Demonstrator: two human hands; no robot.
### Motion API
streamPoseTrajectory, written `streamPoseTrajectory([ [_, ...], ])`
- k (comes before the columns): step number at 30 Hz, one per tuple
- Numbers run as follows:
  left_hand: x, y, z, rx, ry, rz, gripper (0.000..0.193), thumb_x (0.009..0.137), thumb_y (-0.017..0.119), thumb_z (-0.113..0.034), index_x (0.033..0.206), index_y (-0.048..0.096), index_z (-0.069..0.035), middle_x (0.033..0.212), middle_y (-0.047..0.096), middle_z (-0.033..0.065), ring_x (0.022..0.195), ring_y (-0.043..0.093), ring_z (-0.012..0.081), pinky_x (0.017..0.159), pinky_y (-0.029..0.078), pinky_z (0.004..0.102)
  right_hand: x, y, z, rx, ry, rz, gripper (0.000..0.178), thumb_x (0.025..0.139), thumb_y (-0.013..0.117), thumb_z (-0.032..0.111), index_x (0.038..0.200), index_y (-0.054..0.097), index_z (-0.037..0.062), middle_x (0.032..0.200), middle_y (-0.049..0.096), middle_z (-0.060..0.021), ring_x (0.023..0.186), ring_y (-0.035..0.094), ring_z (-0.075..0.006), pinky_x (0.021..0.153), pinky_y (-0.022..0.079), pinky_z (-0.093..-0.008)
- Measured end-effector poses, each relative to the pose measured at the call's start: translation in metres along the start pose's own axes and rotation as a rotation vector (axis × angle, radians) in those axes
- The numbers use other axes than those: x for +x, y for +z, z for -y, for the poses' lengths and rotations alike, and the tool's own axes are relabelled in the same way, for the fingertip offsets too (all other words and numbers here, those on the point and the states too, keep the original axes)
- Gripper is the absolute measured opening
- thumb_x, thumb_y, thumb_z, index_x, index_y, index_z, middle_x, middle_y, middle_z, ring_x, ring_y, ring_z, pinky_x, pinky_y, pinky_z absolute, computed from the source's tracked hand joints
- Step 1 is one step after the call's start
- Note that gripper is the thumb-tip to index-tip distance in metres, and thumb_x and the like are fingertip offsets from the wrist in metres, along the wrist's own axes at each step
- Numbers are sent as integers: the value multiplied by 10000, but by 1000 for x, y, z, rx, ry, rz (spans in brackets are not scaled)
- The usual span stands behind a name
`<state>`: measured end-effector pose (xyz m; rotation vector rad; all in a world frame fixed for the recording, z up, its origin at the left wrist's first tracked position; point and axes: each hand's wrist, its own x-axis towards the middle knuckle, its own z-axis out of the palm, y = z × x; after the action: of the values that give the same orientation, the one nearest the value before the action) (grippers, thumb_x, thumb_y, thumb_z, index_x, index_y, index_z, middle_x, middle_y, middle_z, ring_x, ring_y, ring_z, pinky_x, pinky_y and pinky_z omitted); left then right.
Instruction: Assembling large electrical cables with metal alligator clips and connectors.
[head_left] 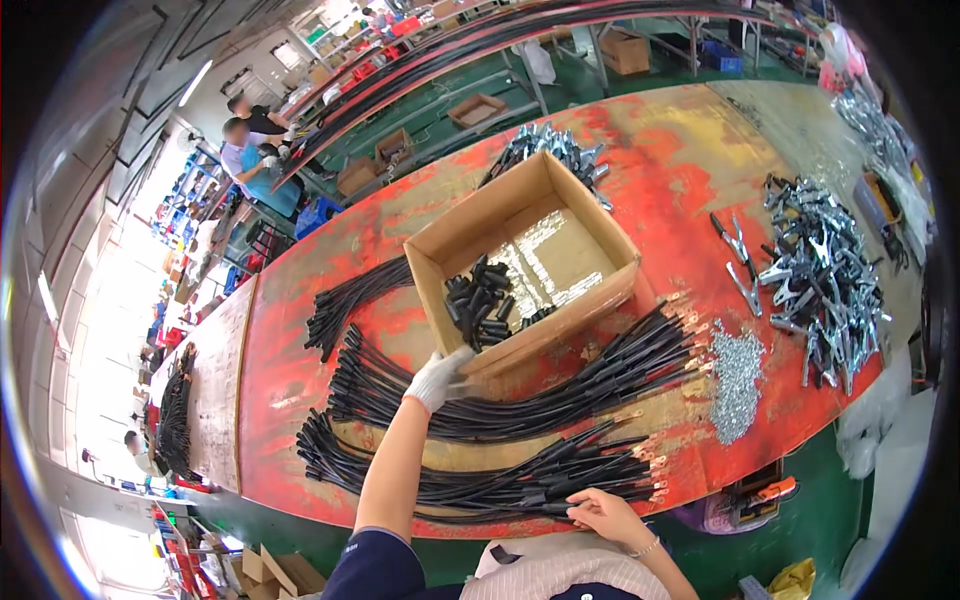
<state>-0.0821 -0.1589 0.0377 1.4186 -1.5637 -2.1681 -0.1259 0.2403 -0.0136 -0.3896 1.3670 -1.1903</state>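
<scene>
My left hand (438,380), in a white knit glove, is at the near left corner of an open cardboard box (590,283); its fingers are blurred. Short black tubular sleeves (480,300) lie heaped in the box's near left part. My right hand (606,516) is bare, its fingers closed at the black cables (500,485) along the table's near edge, with a cable at the fingertips. A second bundle of black cables (520,408) lies between that one and the box. The cables have copper lugs (660,475) at their right ends.
A pile of metal clamps (822,280) covers the table's right side. Small silvery metal parts (737,385) are heaped nearer. More clamps (560,150) lie behind the box, more cables (360,295) left of it. Two people (250,160) stand at a far bench.
</scene>
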Motion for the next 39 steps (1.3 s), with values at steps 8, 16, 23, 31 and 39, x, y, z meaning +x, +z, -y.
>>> streamPoseTrajectory([
  [8, 22, 7, 19, 1241, 518, -53, 464, 802, 741, -448, 998, 717, -27, 887, 681, 228, 877, 649, 390, 784, 512, 399, -40, -25, -34, 350, -172, -442, 249, 929, 602, 62, 1165, 566, -10, 941, 678, -125, 814, 654, -149, 723, 547, -261],
  [16, -4, -26, -3, -835, 97, 66, 312, 965, 352, -1, 1179, 324, 224, 1216, 435, 335, 1081, 546, 480, 891, 568, 531, -31, 27, 6, 105, -302, -601, 250, 969, 574, 74, 1213, 584, 22, 954, 635, -39, 844, 601, -111, 769, 499, -242],
  [23, -90, -231, -20, -912, 183, 31, 336, 918, 427, 12, 1221, 358, 140, 1117, 524, 304, 928, 630, 483, 807, 599, 517, 52, 129, -10, 105, -442, -463, 248, 973, 534, 129, 1190, 575, 16, 1021, 675, -93, 849, 632, -131, 745, 495, -247],
  [31, -158, -520, 69, -152, 529, -363, 233, 882, 651, -114, 984, 618, 93, 860, 632, 125, 771, 644, 229, 696, 525, 370, 82, 323, -22, -83, -388, -461, 199, 979, 524, 86, 1077, 638, -44, 1010, 685, -96, 923, 633, -143, 838, 488, -269],
  [39, -110, -665, 106, 666, 346, -717, 357, 825, 675, -62, 1168, 642, 33, 1061, 698, 151, 929, 665, 197, 840, 527, 346, 64, 360, -32, -104, -243, -683, 249, 860, 724, 208, 1024, 682, 25, 932, 723, -64, 847, 671, -117, 742, 528, -270],
])
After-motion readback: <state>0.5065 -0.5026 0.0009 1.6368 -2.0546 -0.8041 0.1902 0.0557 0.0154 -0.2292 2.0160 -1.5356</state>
